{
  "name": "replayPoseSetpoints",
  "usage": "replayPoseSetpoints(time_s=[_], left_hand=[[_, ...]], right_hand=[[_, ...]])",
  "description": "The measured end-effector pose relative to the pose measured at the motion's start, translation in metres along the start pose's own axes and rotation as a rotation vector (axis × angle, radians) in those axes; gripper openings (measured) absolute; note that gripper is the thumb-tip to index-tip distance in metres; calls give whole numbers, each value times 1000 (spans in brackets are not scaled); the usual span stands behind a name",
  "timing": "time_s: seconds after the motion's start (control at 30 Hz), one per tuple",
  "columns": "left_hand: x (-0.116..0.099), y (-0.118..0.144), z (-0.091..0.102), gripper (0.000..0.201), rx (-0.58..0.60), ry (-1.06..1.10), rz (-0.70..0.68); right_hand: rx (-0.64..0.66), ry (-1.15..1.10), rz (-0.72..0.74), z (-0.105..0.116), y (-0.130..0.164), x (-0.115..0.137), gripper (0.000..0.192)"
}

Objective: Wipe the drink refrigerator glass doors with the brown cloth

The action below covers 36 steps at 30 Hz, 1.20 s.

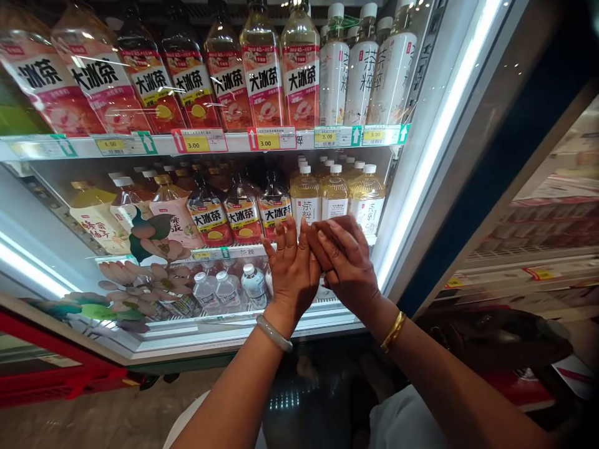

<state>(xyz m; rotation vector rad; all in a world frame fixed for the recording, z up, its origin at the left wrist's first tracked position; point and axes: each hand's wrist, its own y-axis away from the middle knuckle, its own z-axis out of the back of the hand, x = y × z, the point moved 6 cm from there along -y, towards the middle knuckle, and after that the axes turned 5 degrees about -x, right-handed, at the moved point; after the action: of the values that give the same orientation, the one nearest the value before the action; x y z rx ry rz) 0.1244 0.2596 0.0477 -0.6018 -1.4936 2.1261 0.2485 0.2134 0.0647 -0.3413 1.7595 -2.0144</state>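
Note:
My left hand is raised in front of a lit drinks cooler, its fingers stretched and apart. A pale bangle circles that wrist. Close beside it is my right hand, wearing a gold bracelet, with fingers extended and a little bent. The two hands meet or overlap near the thumbs; exact contact there is unclear. Darker finger shapes behind the right hand look like a reflection in glass. Neither hand shows anything held. Behind them stand black-capped iced tea bottles and white-capped tea bottles, partly covered by my hands.
Large iced tea bottles line the upper shelf above price tags. Small water bottles stand below. A flower decal covers part of the left side. A red basket or cart is at lower left; another shelf unit is at right.

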Motion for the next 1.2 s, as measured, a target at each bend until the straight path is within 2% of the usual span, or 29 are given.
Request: replayPoseSetpoints(time_s=[0.13,0.27,0.4,0.5,0.63,0.7,0.8,0.93,1.03,1.13,1.2], left_hand=[[2,1,1,76,15,24,-14],[-1,0,1,77,13,21,-12],[-4,0,-1,76,-8,18,15],[-3,1,-1,77,-2,37,19],[0,1,1,77,17,58,2],[0,1,1,77,32,57,4],[-2,0,-1,77,29,44,23],[-4,0,-3,74,14,37,53],[-3,1,-3,74,18,50,48],[0,2,-2,75,25,56,23],[1,2,-1,76,24,62,20]], right_hand=[[127,-22,37,-2,19,-5,61],[36,-5,-10,10,12,-20,66],[-31,8,-26,9,-5,-13,71],[55,13,8,0,2,-4,68],[168,-11,42,-2,26,-13,62],[127,-15,40,4,28,-21,64],[-11,7,-26,13,13,-28,67],[-90,5,-52,10,-8,-11,75],[-6,-6,-31,0,0,-1,76],[102,-18,30,-5,18,-1,66],[89,-10,39,-1,22,-7,63]])
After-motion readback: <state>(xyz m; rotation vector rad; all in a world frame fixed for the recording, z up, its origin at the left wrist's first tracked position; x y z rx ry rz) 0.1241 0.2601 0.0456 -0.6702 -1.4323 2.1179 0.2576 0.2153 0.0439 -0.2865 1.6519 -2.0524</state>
